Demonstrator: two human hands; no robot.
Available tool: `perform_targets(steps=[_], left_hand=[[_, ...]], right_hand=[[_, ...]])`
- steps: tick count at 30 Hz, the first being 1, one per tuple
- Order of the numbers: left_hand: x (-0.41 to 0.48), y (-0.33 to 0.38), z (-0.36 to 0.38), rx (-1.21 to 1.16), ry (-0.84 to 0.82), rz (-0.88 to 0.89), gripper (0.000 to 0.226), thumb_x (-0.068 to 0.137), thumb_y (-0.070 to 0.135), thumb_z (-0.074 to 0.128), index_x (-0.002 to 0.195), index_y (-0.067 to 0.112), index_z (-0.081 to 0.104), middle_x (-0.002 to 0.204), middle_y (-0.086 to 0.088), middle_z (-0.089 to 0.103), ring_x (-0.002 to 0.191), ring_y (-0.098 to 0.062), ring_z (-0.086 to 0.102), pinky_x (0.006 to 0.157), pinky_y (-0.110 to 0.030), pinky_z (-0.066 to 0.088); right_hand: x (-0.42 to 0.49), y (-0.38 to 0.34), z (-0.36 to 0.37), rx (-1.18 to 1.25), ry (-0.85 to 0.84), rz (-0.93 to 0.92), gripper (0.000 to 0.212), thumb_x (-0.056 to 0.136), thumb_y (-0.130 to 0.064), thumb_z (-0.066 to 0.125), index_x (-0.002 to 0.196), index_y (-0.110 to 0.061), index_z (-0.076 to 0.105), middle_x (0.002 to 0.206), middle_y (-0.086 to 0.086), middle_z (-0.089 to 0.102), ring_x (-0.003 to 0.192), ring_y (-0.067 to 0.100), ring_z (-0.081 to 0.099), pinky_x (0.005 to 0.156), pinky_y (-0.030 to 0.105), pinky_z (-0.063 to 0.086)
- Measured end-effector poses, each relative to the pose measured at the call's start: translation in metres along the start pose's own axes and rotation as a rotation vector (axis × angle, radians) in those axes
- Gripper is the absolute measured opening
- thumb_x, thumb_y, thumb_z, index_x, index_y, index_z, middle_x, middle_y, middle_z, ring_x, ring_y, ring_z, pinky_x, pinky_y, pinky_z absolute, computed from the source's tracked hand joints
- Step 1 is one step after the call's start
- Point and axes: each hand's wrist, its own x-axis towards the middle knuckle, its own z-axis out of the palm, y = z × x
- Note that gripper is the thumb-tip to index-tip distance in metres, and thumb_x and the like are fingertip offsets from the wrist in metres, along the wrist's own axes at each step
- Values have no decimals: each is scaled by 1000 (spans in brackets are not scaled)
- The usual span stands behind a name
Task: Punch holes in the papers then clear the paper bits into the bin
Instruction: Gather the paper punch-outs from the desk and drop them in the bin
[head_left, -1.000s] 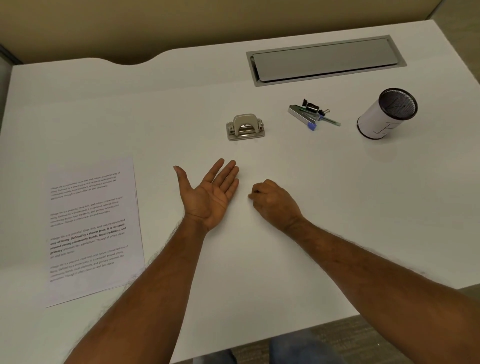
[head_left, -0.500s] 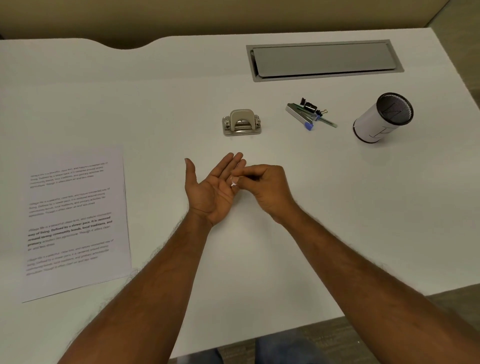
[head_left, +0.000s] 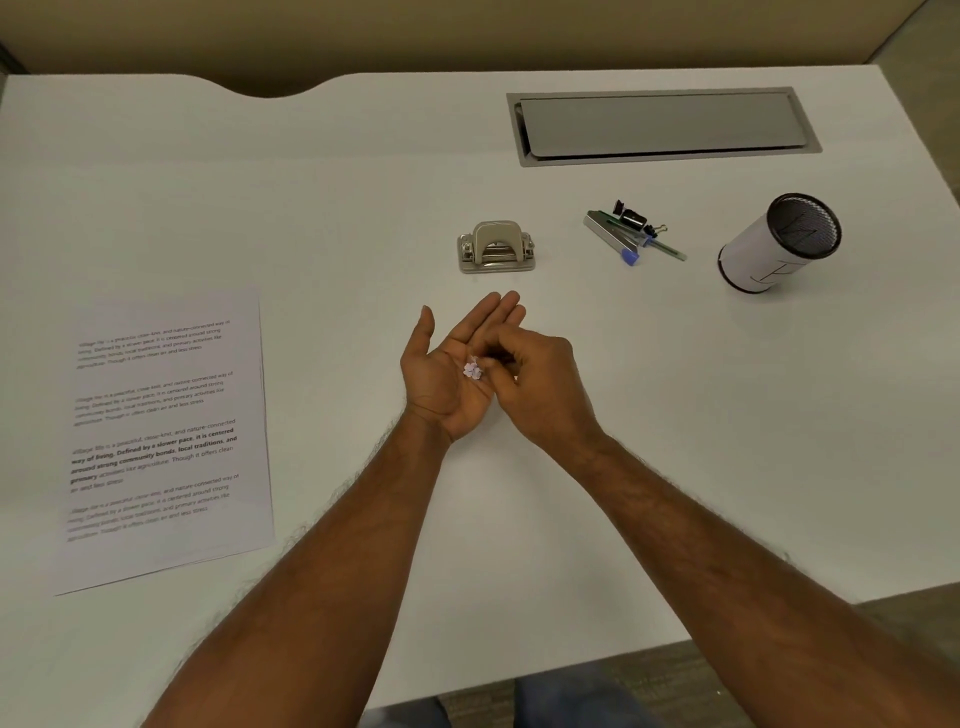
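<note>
Paper bits in left palm

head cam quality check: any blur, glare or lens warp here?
Head view: wide-angle warp bows the desk edges and the recessed metal flap; lighting is soft and even, no hard shadows or glare; printed text on the paper sheet is smeared and mostly unreadable; the paper bits in the left hand are small but distinct; the right hand is slightly soft.

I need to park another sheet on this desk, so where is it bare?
Bare desk lies between the printed paper and the hole punch, and right of the hands below the mesh cup. It is crowded from the punch across the stapler and clips to the cup.
</note>
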Motion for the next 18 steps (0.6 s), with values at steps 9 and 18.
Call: perform_targets(steps=[9,18], left_hand=[[1,0,2,-12,-49,10,78,98,61,26,142,-1,47,146,-18,52,133,-28,53,112,-42,41],[-3,-6,6,4,-28,4,72,100,57,30,129,-2,60,139,-19,58,128,-33,56,112,-43,41]], right_hand=[[1,-7,-12,-49,32,-45,16,92,-10,60,107,-13,65,95,4,74,82,15,68,77,24,55],[1,-13,-24,-8,61,-77,21,85,-8,66,105,-16,68,94,-5,73,86,9,68,81,23,55]])
